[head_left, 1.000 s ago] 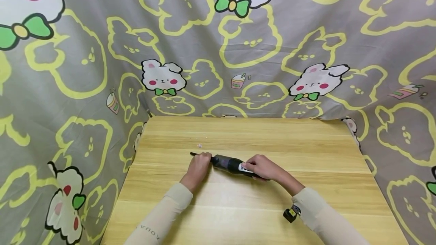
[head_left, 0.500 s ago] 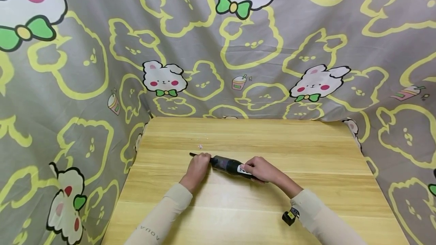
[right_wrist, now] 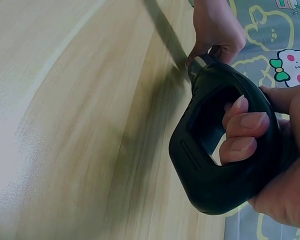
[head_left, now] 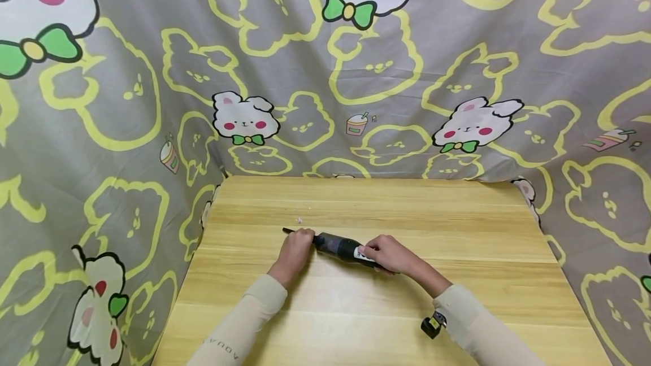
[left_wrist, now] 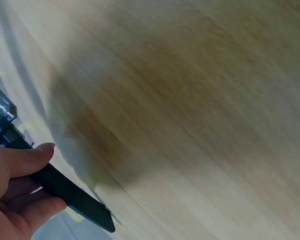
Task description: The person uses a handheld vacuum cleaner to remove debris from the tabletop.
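Note:
A small black handheld vacuum [head_left: 339, 247] lies across the middle of the wooden table [head_left: 458, 225]. My right hand [head_left: 383, 254] grips its looped black handle [right_wrist: 215, 165], fingers curled through the opening. My left hand [head_left: 296, 246] pinches the thin flat black nozzle [left_wrist: 72, 197] at the vacuum's front end; the nozzle tip [head_left: 286, 230] pokes out to the left of my fingers. Where the nozzle meets the body is partly hidden by my left hand.
A grey cloth [head_left: 152, 100] printed with yellow outlines and white rabbits hangs behind and around the table. A tiny pale scrap [head_left: 299, 219] lies on the wood just beyond my left hand. A small black device [head_left: 432, 322] is strapped at my right wrist.
Both hands and the vacuum have stayed almost still; the view has shifted very slightly.

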{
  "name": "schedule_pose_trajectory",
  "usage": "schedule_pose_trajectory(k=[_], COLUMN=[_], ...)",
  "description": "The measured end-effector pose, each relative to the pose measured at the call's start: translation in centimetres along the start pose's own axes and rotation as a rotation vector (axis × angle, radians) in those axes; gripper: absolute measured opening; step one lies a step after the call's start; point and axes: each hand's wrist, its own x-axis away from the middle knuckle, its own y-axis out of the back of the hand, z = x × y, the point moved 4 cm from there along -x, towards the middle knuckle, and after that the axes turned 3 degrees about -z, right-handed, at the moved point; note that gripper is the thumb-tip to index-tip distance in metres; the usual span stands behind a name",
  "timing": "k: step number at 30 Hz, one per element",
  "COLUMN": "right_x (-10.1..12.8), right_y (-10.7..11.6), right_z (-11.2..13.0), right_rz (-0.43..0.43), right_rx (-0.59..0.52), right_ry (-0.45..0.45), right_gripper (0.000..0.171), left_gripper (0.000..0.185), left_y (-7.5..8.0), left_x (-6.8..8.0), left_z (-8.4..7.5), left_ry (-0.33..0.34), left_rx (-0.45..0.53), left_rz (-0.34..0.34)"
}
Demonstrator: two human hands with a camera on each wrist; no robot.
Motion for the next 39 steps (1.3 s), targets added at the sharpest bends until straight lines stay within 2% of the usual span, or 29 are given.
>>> schedule_pose_trajectory(k=[10, 21, 29, 39], right_x=[0.2, 0.6, 0.9, 1.1], right_y=[0.4, 1.2, 1.5, 1.7], right_z=[0.1, -0.2, -0.6, -1.0], right_rz=[-0.003, -0.01, -0.019, -0.033], right_rx=[0.002, 0.014, 0.001, 0.016], right_ry=[-0.001, -0.002, -0.021, -0.016], right_gripper=[0.039, 0.045, 0.043, 0.042], left_gripper=[0.014, 0.018, 0.02, 0.018], left_y=[-0.4, -0.4, -0.6, -0.9], left_x=[-0.7, -1.5, -2.1, -2.3], left_z=[-0.2, -0.8, -1.3, -1.7], left_ry=[-0.001, -0.027, -0.041, -0.028], left_rx=[0.01, 0.025, 0.036, 0.033], left_rz=[0.017, -0.014, -0.021, 0.026])
